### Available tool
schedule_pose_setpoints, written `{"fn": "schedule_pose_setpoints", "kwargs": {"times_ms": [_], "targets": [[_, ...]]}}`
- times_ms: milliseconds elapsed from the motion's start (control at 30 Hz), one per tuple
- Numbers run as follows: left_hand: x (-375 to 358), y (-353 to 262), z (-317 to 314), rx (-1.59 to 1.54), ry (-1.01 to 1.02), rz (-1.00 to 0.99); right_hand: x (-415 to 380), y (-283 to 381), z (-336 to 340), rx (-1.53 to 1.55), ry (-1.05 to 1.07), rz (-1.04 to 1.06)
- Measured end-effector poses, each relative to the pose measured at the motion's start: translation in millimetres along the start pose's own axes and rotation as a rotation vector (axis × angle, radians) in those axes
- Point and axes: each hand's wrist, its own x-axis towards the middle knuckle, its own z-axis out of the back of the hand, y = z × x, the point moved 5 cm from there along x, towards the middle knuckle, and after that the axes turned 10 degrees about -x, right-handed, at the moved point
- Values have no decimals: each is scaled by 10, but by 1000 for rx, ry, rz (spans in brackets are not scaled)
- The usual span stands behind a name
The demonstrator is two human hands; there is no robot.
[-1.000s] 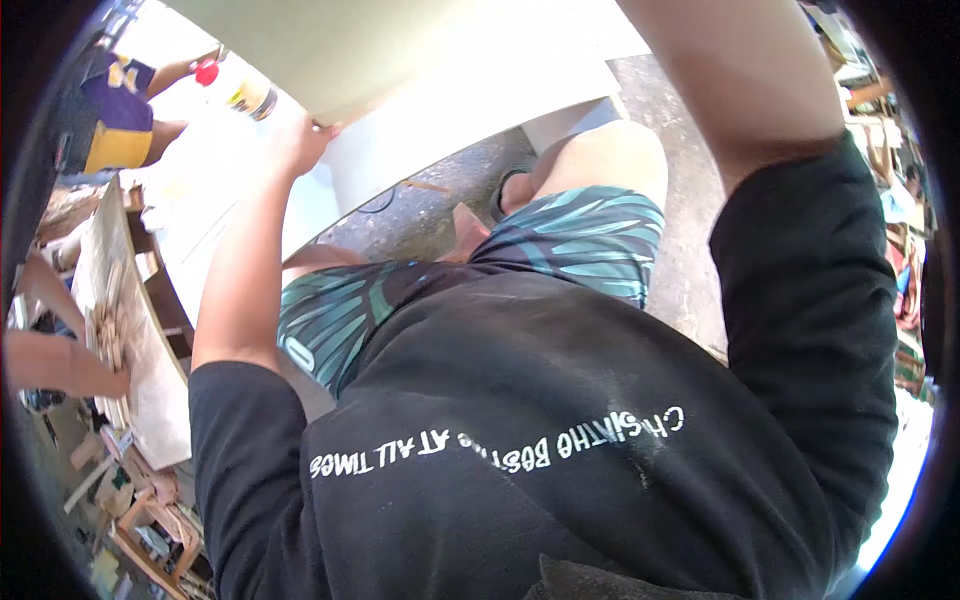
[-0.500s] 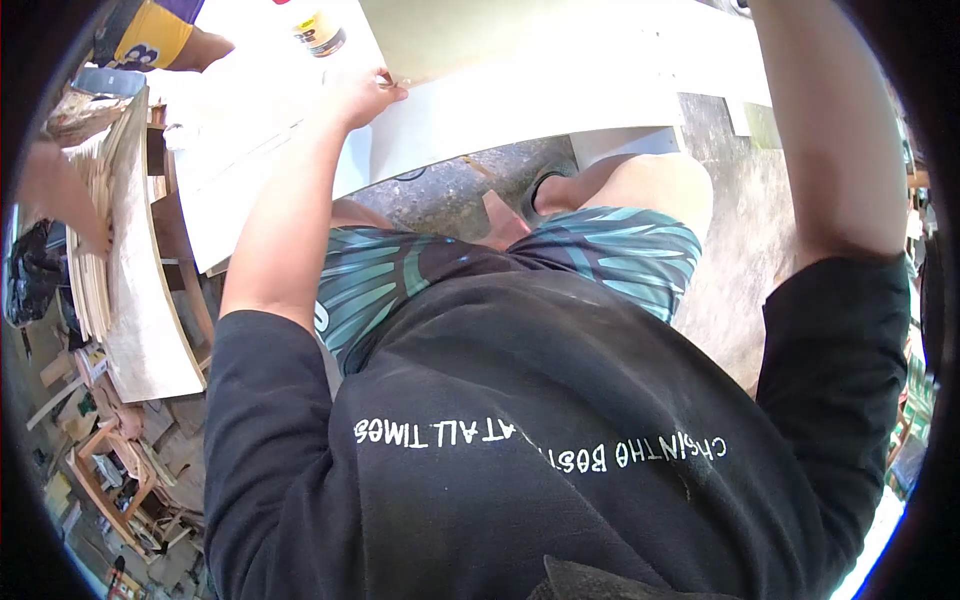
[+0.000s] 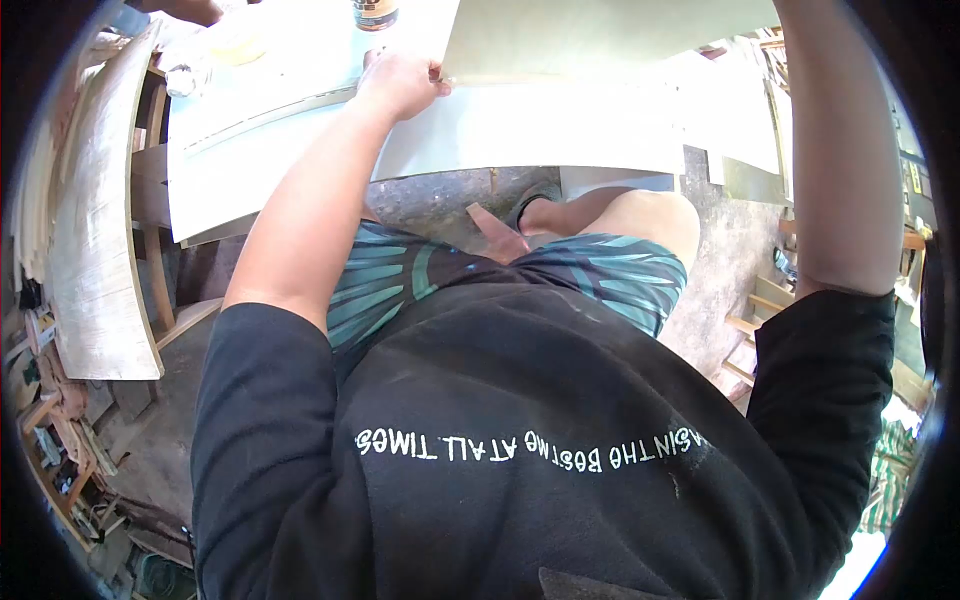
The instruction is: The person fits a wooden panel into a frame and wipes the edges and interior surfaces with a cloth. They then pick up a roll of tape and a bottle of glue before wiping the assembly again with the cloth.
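My left hand (image 3: 408, 84) is closed, with thumb and fingertips pinched at the lower left corner of a thin pale sheet (image 3: 600, 40). The sheet lies over a white board (image 3: 540, 130) in front of me. A jar with a dark label (image 3: 376, 14) stands on the white surface just beyond my left hand. My right arm (image 3: 838, 150) reaches up past the top right edge of the view, so its hand is out of sight.
At upper left is another person's hand (image 3: 195, 10). A clear container (image 3: 185, 80) sits on the white surface's left. A curved plywood sheet (image 3: 100, 230) leans at left, above wood scraps. Wooden slats (image 3: 745, 330) lie right of my knee.
The view has shifted, so my left hand and the jar appear further right. My left hand stays at the sheet's corner. The other person's hand at far left has left the view.
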Motion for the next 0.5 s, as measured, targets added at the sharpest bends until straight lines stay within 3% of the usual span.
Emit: {"fn": "schedule_pose_setpoints", "kwargs": {"times_ms": [200, 300, 500], "targets": [[67, 52, -3, -34, 3, 24, -142, 45, -51, 155, -143, 43], [70, 26, -23, -21, 0, 10, -123, -14, 15, 196, 9, -137], [47, 5, 42, -38, 23, 24, -79, 27, 7, 242, 13, -112]]}}
